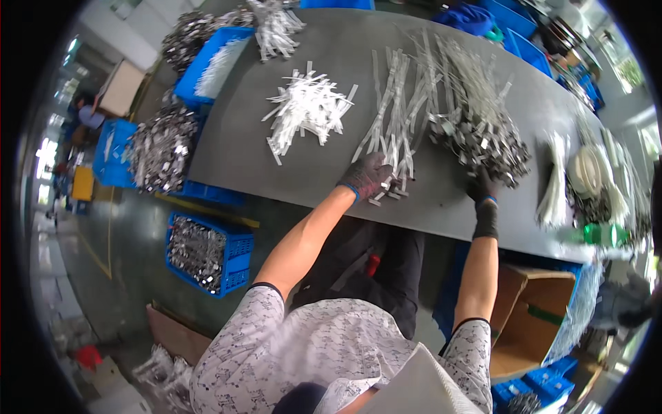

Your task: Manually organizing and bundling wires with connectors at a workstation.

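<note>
My left hand (367, 175), in a dark glove, is at the near end of a loose bundle of clear plastic strips (393, 114). Its fingers are curled in against the strips' near ends; what lies inside them is hidden. My right hand (485, 186), also gloved, touches the near edge of a heap of metal clips (483, 141) on long clear strips fanning away to the far side. The heap partly hides its fingers. Left of the bundle lies a loose pile of short white strips (309, 110).
The grey table (238, 138) curves in front of me. More white strips (276, 31) lie at its far left, and strip bundles (554, 183) with a green bottle (605, 234) at its right. A blue crate of metal parts (207, 254) stands left on the floor; a cardboard box (534, 321) sits below right.
</note>
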`<state>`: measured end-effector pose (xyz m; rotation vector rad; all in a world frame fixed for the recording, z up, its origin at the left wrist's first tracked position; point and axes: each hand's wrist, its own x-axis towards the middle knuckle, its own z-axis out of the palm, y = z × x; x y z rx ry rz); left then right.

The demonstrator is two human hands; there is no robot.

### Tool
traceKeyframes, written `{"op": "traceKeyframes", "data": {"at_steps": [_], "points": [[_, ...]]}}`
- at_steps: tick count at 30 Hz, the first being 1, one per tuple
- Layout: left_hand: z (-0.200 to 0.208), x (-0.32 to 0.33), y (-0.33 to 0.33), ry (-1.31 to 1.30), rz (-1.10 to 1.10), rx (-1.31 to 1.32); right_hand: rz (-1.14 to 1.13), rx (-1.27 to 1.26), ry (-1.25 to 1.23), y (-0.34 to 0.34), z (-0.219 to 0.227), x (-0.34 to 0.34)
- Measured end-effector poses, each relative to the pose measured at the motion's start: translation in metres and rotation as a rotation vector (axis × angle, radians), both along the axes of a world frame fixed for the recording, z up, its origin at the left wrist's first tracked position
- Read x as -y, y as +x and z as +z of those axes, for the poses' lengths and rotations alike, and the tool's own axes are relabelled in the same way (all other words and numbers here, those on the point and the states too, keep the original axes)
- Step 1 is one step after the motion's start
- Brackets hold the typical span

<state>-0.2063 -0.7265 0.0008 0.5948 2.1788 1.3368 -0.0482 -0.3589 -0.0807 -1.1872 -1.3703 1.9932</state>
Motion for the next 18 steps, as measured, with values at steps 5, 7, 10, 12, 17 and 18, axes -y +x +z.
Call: {"op": "traceKeyframes", "data": {"at_steps": [5,7,10,12,17,18], "points": [[-0.034,0.056,-0.063,-0.287,0.478,-0.292,-0.099,0.015,0.264,0.005,-0.031,-0.012],[-0.044,0.068,-0.094,-0.486,0.546,-0.293,-0.027,0.142,0.395,0.025,-0.023,-0.003],[-0.064,0.072,-0.130,-0.682,0.554,-0.268,0.006,0.114,0.044,0.072,0.002,0.032],[-0.079,0.070,-0.142,-0.730,0.507,-0.305,0.078,0.203,0.091,0.110,0.015,0.062],[-0.103,0.075,-0.160,-0.729,0.338,-0.342,-0.013,0.433,0.596,0.232,-0.005,0.152],[-0.106,0.079,-0.160,-0.605,0.360,-0.227,0.081,0.594,0.615,0.263,-0.015,0.173]]}}
